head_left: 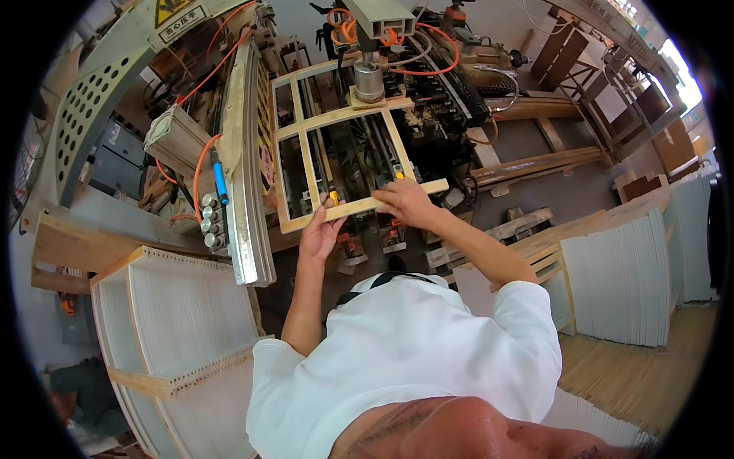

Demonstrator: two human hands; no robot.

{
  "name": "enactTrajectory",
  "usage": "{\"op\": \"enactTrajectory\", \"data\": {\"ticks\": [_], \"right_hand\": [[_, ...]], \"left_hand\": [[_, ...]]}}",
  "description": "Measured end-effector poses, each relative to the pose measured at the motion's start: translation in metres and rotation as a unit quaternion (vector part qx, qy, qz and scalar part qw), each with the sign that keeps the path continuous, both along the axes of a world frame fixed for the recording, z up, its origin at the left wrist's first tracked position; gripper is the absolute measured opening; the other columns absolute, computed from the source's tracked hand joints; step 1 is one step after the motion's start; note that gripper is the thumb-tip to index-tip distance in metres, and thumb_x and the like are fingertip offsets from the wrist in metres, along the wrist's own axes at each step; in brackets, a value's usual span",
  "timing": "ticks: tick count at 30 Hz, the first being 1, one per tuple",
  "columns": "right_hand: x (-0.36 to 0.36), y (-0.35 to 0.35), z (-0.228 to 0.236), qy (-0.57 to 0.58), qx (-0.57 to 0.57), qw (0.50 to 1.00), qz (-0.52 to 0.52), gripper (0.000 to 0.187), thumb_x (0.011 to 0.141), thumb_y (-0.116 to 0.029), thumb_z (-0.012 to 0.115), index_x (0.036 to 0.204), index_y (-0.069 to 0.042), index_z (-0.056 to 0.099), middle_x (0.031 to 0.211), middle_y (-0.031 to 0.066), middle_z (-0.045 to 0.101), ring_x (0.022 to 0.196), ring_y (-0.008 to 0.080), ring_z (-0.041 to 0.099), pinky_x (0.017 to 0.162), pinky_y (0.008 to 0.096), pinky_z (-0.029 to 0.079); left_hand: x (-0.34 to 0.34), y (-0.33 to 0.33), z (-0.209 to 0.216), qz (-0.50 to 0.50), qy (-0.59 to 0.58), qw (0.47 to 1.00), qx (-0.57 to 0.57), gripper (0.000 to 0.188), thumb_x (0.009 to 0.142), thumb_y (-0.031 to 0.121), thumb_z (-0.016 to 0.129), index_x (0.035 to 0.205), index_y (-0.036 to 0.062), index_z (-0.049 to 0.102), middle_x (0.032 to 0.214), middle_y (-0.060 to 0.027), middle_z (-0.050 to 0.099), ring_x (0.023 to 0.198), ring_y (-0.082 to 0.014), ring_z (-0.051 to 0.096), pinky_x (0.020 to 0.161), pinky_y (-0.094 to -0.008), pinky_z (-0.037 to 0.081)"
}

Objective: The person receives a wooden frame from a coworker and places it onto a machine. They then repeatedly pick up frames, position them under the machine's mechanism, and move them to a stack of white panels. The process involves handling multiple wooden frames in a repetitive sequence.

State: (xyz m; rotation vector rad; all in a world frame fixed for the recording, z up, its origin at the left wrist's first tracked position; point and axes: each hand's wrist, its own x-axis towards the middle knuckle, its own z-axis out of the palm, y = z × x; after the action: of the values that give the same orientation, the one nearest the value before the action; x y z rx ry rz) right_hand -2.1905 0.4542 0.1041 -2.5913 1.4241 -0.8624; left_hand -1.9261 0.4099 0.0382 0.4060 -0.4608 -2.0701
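Note:
A light wooden frame (317,121) with several openings lies across the machine bed in front of me. My left hand (319,236) grips its near rail (353,207) from below, close to the left corner, fingertips against the wood. Farther right on the same rail, my right hand (409,202) bends its fingers over the top edge; the rail's end sticks out past it. Yellow-tipped parts show beside both hands. Over the frame's middle crosspiece stands a metal press cylinder (369,82), with a small wooden block under it.
Left of the frame runs a long metal beam (246,176) with a blue air fitting (219,182) and orange hoses. Stacked wooden frames (145,382) stand at lower left, and stacked white panels (615,279) at right. Machine rails (535,164) extend to the far right.

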Motion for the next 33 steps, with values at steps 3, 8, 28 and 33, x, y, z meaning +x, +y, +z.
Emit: {"op": "enactTrajectory", "data": {"ticks": [3,8,28,33], "right_hand": [[-0.003,-0.025,-0.004,-0.039,-0.014,0.999,0.001,0.031,0.079,-0.026,0.069,0.105,-0.008,0.066,0.09,0.0068,0.063,0.084,0.029,0.057,0.075,0.04,0.043],[-0.001,-0.076,0.001,-0.019,-0.076,0.997,-0.017,0.031,0.077,-0.022,0.07,0.104,-0.007,0.065,0.095,0.0066,0.065,0.089,0.0276,0.057,0.079,0.0395,0.044],[0.017,-0.285,0.018,0.284,-0.16,0.945,0.036,0.012,0.077,-0.013,0.06,0.088,-0.009,0.064,0.081,0.0062,0.066,0.085,0.0239,0.059,0.079,0.0362,0.041],[0.015,-0.293,0.011,0.253,-0.069,0.964,0.04,0.024,0.076,-0.013,0.062,0.099,-0.008,0.061,0.084,0.0102,0.066,0.082,0.0288,0.063,0.074,0.0409,0.043]], "left_hand": [[-0.006,-0.021,-0.001,0.025,-0.003,1.0,0.001,0.042,0.097,0.018,0.052,0.136,0.0061,0.042,0.12,-0.0061,0.061,0.127,-0.0324,0.047,0.109,-0.0487,0.037],[-0.024,-0.066,0.015,0.094,-0.003,0.995,0.025,0.032,0.098,0.02,0.051,0.125,0.0029,0.048,0.129,-0.0132,0.054,0.129,-0.0323,0.044,0.111,-0.0482,0.034],[-0.098,-0.157,0.022,0.136,-0.055,0.986,0.076,0.081,0.091,0.047,0.055,0.143,-0.0049,0.02,0.149,-0.0213,0.027,0.139,-0.0343,0.025,0.114,-0.0499,0.021],[-0.135,-0.203,0.015,0.179,0.047,0.977,0.106,0.089,0.09,0.062,0.045,0.147,0.0005,0.016,0.151,-0.0181,0.02,0.14,-0.0318,0.02,0.115,-0.0493,0.014]]}}
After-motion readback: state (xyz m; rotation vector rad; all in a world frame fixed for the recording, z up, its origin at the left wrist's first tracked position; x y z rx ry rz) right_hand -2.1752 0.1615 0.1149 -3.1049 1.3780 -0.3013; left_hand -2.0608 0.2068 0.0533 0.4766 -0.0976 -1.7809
